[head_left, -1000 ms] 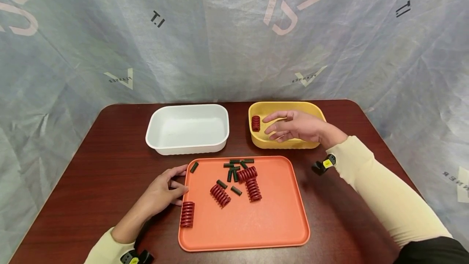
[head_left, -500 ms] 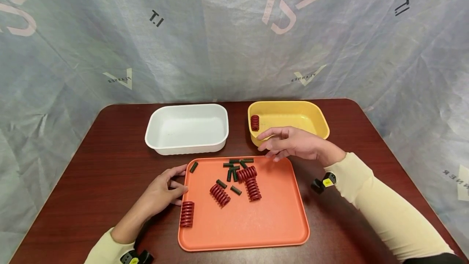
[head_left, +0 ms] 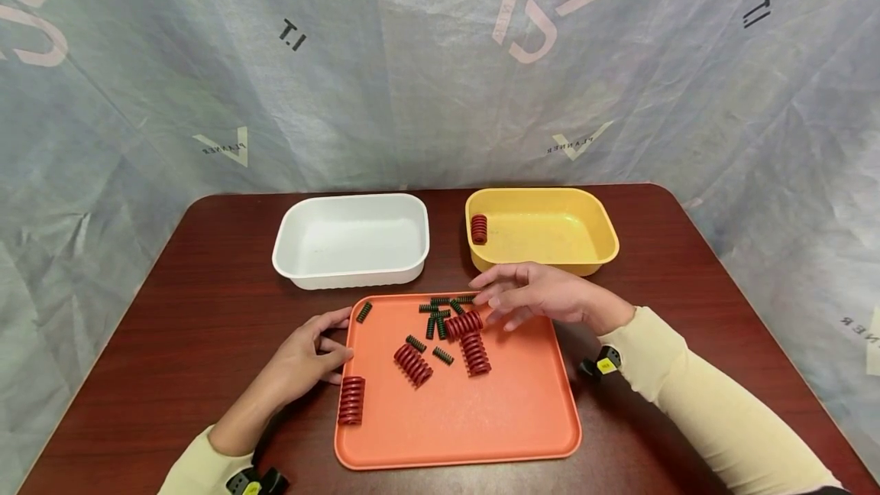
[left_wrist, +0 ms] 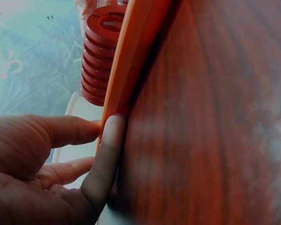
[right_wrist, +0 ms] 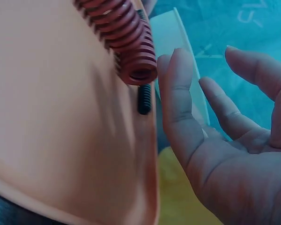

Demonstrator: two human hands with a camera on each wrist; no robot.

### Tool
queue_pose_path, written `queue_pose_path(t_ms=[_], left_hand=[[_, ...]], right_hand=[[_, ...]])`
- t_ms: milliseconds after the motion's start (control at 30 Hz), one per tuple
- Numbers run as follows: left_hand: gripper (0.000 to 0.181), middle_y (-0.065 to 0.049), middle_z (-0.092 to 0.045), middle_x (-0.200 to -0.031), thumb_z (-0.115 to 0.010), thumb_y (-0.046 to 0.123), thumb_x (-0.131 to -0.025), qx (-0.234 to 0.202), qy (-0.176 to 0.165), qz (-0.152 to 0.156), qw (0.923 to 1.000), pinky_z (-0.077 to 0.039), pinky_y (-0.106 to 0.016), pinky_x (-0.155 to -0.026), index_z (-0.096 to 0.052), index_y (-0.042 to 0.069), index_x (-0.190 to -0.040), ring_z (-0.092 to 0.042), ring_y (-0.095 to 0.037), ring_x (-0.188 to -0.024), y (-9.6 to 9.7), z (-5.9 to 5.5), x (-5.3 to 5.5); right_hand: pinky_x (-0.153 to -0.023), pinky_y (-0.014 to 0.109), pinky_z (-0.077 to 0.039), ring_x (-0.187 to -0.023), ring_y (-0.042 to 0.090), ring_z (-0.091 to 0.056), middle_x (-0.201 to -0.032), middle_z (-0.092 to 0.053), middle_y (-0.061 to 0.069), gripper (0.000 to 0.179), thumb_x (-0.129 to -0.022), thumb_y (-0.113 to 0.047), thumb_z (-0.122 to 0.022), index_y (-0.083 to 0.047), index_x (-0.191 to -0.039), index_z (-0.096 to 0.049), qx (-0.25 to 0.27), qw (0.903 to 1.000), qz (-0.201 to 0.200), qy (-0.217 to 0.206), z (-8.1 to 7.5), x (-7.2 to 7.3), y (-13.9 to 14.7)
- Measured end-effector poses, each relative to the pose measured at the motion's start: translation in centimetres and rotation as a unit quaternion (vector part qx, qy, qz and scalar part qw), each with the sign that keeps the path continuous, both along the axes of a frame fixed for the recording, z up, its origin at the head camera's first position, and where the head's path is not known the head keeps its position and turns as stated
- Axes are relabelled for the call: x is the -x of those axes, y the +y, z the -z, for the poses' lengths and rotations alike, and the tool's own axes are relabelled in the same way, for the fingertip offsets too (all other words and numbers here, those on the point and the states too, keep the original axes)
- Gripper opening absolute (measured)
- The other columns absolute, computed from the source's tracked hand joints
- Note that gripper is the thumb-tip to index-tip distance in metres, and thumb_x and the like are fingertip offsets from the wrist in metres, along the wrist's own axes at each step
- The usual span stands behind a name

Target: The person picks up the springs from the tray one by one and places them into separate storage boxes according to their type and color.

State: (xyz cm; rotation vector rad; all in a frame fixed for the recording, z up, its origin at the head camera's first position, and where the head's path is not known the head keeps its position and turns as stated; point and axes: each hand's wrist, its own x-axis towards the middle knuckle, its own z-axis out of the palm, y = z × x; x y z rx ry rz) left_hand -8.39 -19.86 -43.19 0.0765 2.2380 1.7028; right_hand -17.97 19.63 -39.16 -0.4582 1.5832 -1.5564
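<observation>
My left hand (head_left: 312, 357) pinches the left rim of the orange tray (head_left: 509, 418); in the left wrist view fingers lie on both sides of that rim. A big red spring (head_left: 351, 401) lies along the rim near this hand. My right hand (head_left: 539, 296) hovers over the tray's far right part, fingers spread and holding nothing. Its fingertips are close to a red spring (head_left: 464, 325) that meets another red spring (head_left: 475, 354). Small dark green springs (head_left: 440, 314) cluster beside them. Left of these lies one more red spring (head_left: 413, 365), with small green springs around it.
Behind the tray stand a white bin (head_left: 351, 243) with nothing in it and a yellow bin (head_left: 543, 231). One red spring (head_left: 479, 228) stands at the yellow bin's left wall. A lone green spring (head_left: 364, 312) lies in the tray's far left corner. A grey curtain (head_left: 412, 98) hangs behind the table.
My right hand has come from above the yellow bin toward me and left, to over the tray beside the springs. My left hand has stayed at the rim.
</observation>
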Motion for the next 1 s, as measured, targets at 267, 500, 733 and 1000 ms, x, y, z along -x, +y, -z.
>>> queue_pose_path(t_ms=[267, 500, 733, 1000], left_hand=[[0.066, -0.027, -0.044, -0.146, -0.068, -0.006, -0.094, 0.0, 0.003, -0.002, 1.0, -0.065, -0.04, -0.062, -0.04, -0.003, -0.154, -0.069, -0.029, -0.098, 0.0, 0.0, 0.0], [0.066, -0.026, -0.042, -0.145, -0.068, -0.005, -0.095, 0.006, 0.002, 0.0, 1.0, -0.065, -0.039, -0.062, -0.04, -0.002, -0.155, -0.069, -0.029, -0.099, 0.1, 0.1, 0.0], [0.067, -0.026, -0.042, -0.146, -0.068, -0.005, -0.095, 0.002, 0.0, -0.001, 1.0, -0.065, -0.04, -0.063, -0.039, -0.002, -0.155, -0.068, -0.03, -0.1, 0.0, 0.2, 0.0], [0.066, -0.027, -0.043, -0.146, -0.068, -0.005, -0.094, 0.007, 0.009, 0.001, 0.9999, -0.065, -0.039, -0.062, -0.04, -0.002, -0.154, -0.069, -0.029, -0.098, 0.0, 0.2, 0.0]], right_hand=[[-0.087, 0.056, -0.061, -0.11, 0.041, -0.066, -0.143, -0.051, 0.026, 0.056, -0.099, 0.0, -0.062, 0.008, -0.15, -0.039, -0.01, 0.9995, 0.008, -0.028, 1.4, -0.3, -0.7], [-0.082, 0.05, -0.063, -0.107, 0.037, -0.067, -0.141, -0.055, 0.023, 0.055, -0.099, -0.001, -0.064, 0.004, -0.15, -0.044, -0.019, 0.9985, 0.014, -0.049, 2.4, -0.5, -1.2], [-0.08, 0.046, -0.064, -0.097, 0.033, -0.071, -0.133, -0.061, 0.02, 0.047, -0.097, 0.002, -0.065, 0.007, -0.142, -0.052, -0.024, 0.9986, 0.043, -0.019, 3.0, -0.9, -1.8], [-0.078, 0.044, -0.065, -0.087, 0.029, -0.072, -0.119, -0.066, 0.022, 0.043, -0.093, 0.006, -0.071, 0.01, -0.134, -0.059, -0.021, 0.9962, 0.085, -0.003, 3.6, -1.3, -2.3]])
